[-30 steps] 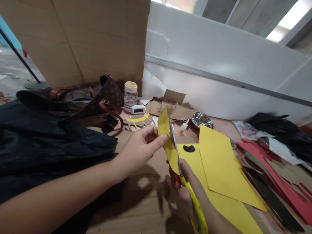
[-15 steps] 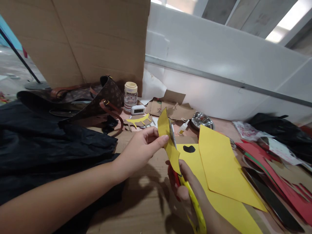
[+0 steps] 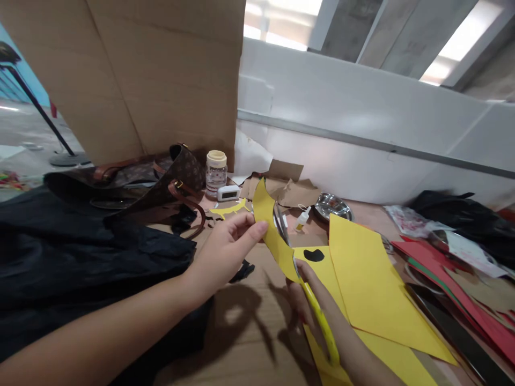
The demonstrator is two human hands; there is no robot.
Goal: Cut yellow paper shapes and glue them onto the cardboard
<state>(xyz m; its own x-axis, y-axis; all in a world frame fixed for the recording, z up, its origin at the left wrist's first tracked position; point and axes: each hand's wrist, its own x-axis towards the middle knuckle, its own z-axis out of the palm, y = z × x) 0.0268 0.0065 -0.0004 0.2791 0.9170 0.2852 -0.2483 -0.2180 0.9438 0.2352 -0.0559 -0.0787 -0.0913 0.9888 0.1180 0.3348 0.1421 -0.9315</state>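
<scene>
Out on the left, crumpled black fabric [image 3: 92,268] spreads in front of a brown patterned handbag with tan handles [image 3: 191,169], and a clear jar with a cream top [image 3: 216,177] stands just beside a small white digital timer [image 3: 228,193]. Now the left hand [image 3: 225,241], its grip pinched, thumb to the front, on a curved strip of yellow paper [image 3: 267,228] raised in the middle! Yellow-handled steel scissors [image 3: 321,317] run their blades along the strip's right edge, the right hand's [image 3: 326,305] grip wrapped round the handles. Rightward, flat yellow paper sheets [image 3: 374,284], then red sheets [image 3: 432,262] at far right.
</scene>
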